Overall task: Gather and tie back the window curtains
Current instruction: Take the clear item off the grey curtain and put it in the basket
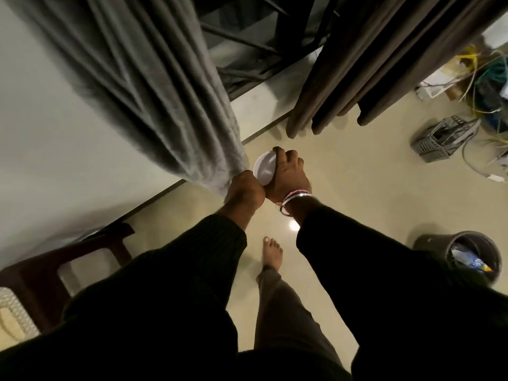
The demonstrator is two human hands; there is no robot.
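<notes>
The grey curtain (154,86) is soft and fuzzy, with long deep folds. It has been bunched into one thick rope shape at its bottom end. That end is gripped by the left hand (243,192), whose fingers are curled tight round the cloth like a fist.

Just right of the grey curtain's gathered end, touching the left hand, the right hand (290,177) is seen. A round white thing (264,168), smooth and shiny like plastic, is held in it. The fingers are curled over its far edge. What the white thing is cannot be told. Thin shiny bangles (295,198) are worn on the right wrist. Both arms are covered by dark ribbed sleeves.

Further right of the grey curtain, a second curtain (379,67) is hung. It is dark brown and smooth, and it falls in straight tube-like folds. Between the two curtains, dark window bars (247,37) can be seen.

Below the grey curtain, a pale glossy floor (357,174) is seen, with a bare foot (272,254) on it. Below and left of the grey curtain, a dark brown stool (55,273) is stood by the wall. Far to the right of the grey curtain, a grey basket with slots (437,138), a heap of tangled wires (483,86) and a round dark bin (467,257) are found.
</notes>
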